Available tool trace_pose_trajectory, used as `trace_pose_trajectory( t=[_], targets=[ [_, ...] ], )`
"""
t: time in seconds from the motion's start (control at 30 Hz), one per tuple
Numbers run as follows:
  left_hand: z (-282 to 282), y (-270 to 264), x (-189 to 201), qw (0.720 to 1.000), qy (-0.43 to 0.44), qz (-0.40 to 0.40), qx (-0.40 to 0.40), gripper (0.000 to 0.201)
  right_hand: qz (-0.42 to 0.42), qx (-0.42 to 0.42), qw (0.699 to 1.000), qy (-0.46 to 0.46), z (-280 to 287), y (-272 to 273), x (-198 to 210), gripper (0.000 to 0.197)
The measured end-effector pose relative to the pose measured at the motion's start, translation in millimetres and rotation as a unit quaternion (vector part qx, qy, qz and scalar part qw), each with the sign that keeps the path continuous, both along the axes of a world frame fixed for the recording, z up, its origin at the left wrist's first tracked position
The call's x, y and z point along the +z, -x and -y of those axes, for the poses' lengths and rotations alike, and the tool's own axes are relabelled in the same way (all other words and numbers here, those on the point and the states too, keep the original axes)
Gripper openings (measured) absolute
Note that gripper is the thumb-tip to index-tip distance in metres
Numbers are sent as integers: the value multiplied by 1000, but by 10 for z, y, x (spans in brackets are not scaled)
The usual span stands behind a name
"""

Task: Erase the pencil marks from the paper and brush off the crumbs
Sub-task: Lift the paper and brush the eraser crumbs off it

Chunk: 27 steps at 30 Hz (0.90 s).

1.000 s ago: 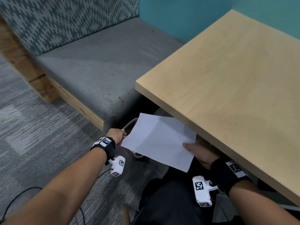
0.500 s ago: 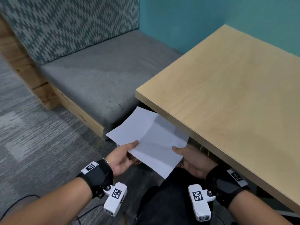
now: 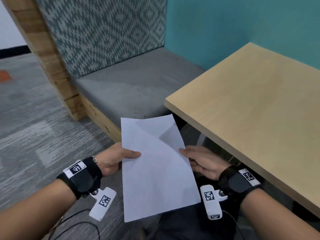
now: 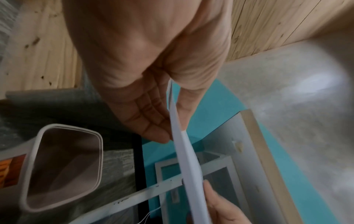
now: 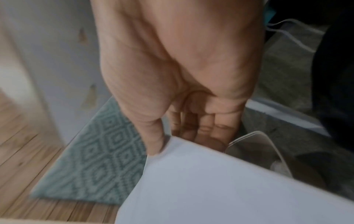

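Two hands, one sheet, logged against the table (image 3: pixel 251 108) as landmark, largest first.

Table: pale wood top, its near-left corner and long front edge bare; I see open floor left of it and dark room beneath its front edge. Its right side runs out of the head view.

Bench (image 3: pixel 135 87): grey seat with patterned back, left of and beyond the table corner, wooden side panel cut off at the top.

Paper (image 3: pixel 155 170): white sheet held in the air just left of the table's front edge, below tabletop level, over my lap, long side running away from me. A soft crease shadow crosses its upper half. I can make out no pencil marks or crumbs on it; both wrist views are blurred.

Left hand (image 3: pixel 114 160): pinches the sheet's left edge, thumb on top, fingers (image 4: pixel 153 121) under it.

Right hand (image 3: pixel 204 163): pinches the right edge nearest the table, thumb tip on the sheet, fingers (image 5: pixel 206 128) loosely bent beneath.

Bin (image 4: pixel 63 166): pale rounded-square rim, seen in the left wrist view only, under the sheet; its place relative to the table I cannot tell.

Against half a second ago: the sheet has turned from slanting toward the table to lengthwise, and lies nearer me.
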State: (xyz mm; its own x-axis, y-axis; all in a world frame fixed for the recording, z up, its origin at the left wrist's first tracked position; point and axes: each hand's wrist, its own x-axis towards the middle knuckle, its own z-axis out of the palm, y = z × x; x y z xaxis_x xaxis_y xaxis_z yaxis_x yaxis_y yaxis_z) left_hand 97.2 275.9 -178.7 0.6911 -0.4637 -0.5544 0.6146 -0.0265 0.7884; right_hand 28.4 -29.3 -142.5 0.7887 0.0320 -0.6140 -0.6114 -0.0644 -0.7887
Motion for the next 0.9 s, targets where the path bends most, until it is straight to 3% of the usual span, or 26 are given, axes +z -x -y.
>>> trace_pose_trajectory(
  t=[0.27,0.53,0.73,0.83,0.9],
  targets=[
    [-653,292,796,993,-65,59,-78,60,73,39,996,27,-467,82,551,10],
    [-744,572,1937,970,-17,144,-195,54,129,46,991,-15,-375,675,1441,19],
    [232,583,2190,954,14,254,-159,52,188,-139,972,30,229,1181,1880,19],
    [983,590,2229,942,-4,306,-135,68,222,-223,945,93,682,1471,1985,20],
    [1438,606,2238,919,-28,366,-144,84,228,-275,925,126,988,1707,1998,24]
  ],
)
